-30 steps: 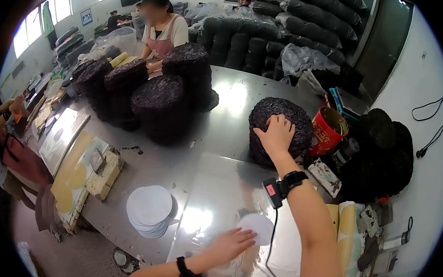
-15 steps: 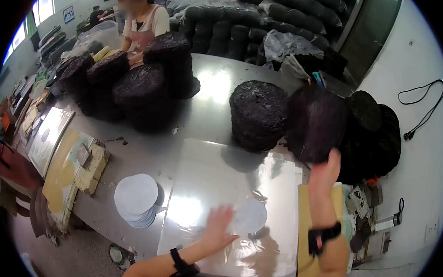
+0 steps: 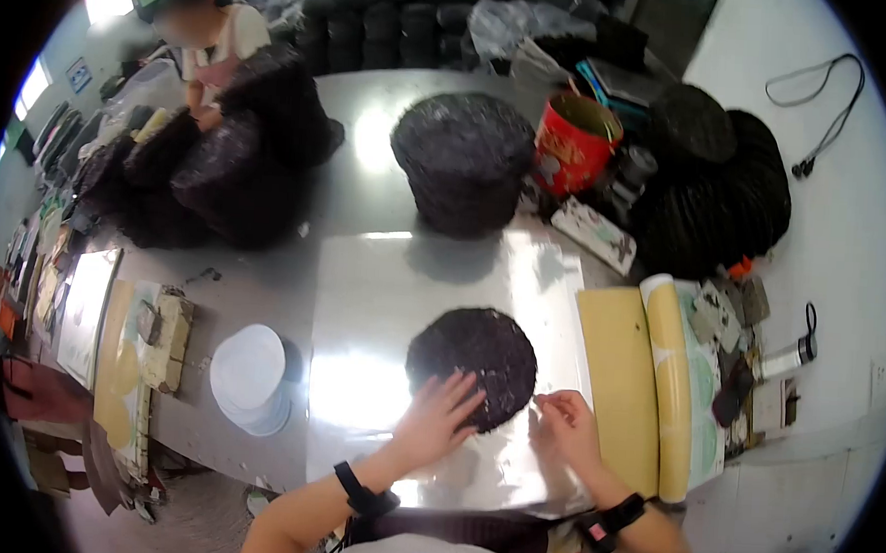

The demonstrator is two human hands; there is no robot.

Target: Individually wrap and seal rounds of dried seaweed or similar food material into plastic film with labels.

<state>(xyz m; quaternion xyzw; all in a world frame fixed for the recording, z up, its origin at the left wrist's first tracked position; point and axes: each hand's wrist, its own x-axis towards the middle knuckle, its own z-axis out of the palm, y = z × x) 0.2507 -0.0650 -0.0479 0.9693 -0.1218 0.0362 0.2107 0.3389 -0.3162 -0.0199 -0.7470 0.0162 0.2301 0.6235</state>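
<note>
A thin, round, dark seaweed cake (image 3: 471,368), its kind judged by its look, lies flat on the clear plastic sheet (image 3: 363,282) in front of me. My left hand (image 3: 444,409) rests on its lower left part, palm down, fingers spread. At the cake's right edge is my right hand (image 3: 566,423), thumb and fingers pinched together at the rim. Left of the plastic stands a stack of white round paper discs (image 3: 248,371). Behind the sheet rises a tall stack of dark seaweed cakes (image 3: 464,157).
Further dark stacks (image 3: 233,170) stand at the left, with a co-worker (image 3: 219,50) behind them. A red tin (image 3: 575,143) and a bundle of dark cakes (image 3: 722,201) are at the back right. Yellow sheets (image 3: 613,386) lie at the right, and a rough block (image 3: 171,342) at the left.
My right hand has brought the dark cake from the back right down onto the plastic, over the white disc. My left hand now lies on it. The view has shifted, uncovering the red tin.
</note>
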